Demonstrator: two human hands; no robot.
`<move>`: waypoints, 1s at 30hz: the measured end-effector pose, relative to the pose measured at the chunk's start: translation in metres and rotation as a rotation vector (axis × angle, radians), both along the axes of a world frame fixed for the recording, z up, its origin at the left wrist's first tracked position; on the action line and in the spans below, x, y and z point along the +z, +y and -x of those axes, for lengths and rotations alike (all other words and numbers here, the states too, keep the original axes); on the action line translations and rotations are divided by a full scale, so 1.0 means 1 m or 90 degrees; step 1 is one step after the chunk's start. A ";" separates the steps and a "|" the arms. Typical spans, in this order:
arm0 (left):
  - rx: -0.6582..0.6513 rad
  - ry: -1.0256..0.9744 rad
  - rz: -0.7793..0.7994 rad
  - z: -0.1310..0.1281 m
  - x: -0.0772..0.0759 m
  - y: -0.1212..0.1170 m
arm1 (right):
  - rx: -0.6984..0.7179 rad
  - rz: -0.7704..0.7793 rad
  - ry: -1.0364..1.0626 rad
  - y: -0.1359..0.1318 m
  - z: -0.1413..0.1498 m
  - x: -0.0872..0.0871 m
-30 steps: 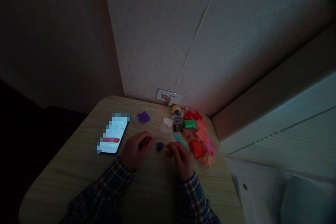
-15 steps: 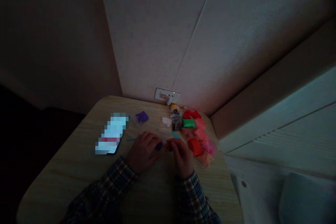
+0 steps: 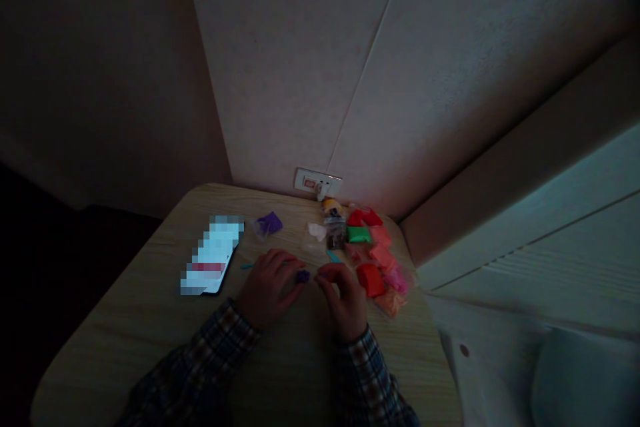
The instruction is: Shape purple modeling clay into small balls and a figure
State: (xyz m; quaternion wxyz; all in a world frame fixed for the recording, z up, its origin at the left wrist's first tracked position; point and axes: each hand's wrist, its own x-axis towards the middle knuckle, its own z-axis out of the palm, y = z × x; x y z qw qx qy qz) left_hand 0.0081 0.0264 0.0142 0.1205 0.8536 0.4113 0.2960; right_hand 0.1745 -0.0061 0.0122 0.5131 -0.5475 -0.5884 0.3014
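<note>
A small dark purple lump of modelling clay (image 3: 303,276) sits between the thumb and fingers of my left hand (image 3: 267,287). Just to its right, my right hand (image 3: 344,300) has thumb and forefinger pinched together; whatever is between those tips is too small to make out. The two hands are close but apart. Beyond the left hand lies a bag of purple clay (image 3: 270,223), partly in clear plastic. A thin turquoise stick (image 3: 247,266) pokes out behind the left hand, and a turquoise tool (image 3: 333,256) lies beyond the right.
Bags of clay crowd the right side of the wooden table (image 3: 150,340): a red pack (image 3: 371,279), a green pack (image 3: 359,234), pink and dark ones. A lit phone (image 3: 213,257) lies at left. A wall socket (image 3: 318,182) is behind the table's back edge.
The purple lump shows more fully at my left fingertips. My right thumb and fingertips have shifted slightly in their pinch. The bags and phone stay where they were.
</note>
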 end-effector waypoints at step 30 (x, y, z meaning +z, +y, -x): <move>-0.045 -0.034 -0.092 -0.002 0.003 -0.003 | 0.051 0.008 -0.006 0.000 0.001 0.000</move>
